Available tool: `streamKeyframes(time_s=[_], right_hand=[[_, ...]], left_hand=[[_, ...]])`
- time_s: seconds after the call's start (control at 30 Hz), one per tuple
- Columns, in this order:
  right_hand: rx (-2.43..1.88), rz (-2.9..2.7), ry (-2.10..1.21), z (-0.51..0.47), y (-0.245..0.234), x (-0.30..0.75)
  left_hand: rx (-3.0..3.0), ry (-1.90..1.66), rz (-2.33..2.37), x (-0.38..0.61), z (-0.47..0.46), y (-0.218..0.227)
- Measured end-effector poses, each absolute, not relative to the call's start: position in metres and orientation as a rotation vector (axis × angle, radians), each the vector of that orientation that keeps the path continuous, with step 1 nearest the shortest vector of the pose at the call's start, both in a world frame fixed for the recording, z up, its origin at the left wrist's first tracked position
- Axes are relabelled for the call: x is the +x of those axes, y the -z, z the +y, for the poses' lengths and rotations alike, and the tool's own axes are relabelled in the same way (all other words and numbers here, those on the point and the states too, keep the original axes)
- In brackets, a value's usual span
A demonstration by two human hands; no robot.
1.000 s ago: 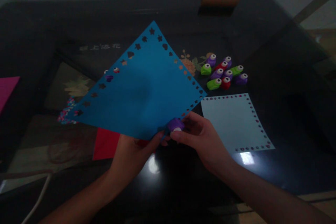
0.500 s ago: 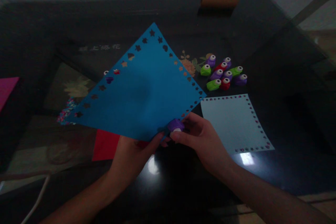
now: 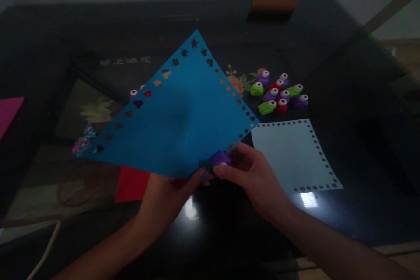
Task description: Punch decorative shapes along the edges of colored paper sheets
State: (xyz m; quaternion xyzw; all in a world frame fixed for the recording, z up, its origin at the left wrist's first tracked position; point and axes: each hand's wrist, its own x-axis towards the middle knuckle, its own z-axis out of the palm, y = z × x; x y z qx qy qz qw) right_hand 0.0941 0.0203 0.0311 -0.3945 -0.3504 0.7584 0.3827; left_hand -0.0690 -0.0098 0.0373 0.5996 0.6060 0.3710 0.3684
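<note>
I hold a blue paper sheet (image 3: 177,118) tilted above a dark glossy table (image 3: 328,52). Small shapes are punched along its edges. My left hand (image 3: 167,194) grips the sheet's near corner from below, fingers closed on it. My right hand (image 3: 254,175) pinches a small purple paper punch (image 3: 220,158) clamped on the sheet's lower right edge, close to that corner.
A cluster of several green, purple and red punches (image 3: 278,92) lies at the right back. A light blue sheet (image 3: 292,155) with a punched border lies right of my hands. Red paper (image 3: 131,183) and confetti scraps (image 3: 83,140) lie under the blue sheet; pink paper (image 3: 8,111) at far left.
The blue sheet has shifted slightly right and down in view, and both hands stay on its near corner with the purple punch.
</note>
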Motion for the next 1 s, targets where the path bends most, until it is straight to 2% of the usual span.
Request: streamKeyframes(time_s=[1.0], right_hand=[[-0.989, -0.901, -1.922, 0.0198, -0.0357, 0.0936]], left_hand=[[1.466, -1.030, 1.520, -0.0644, -0.0088, -0.0415]])
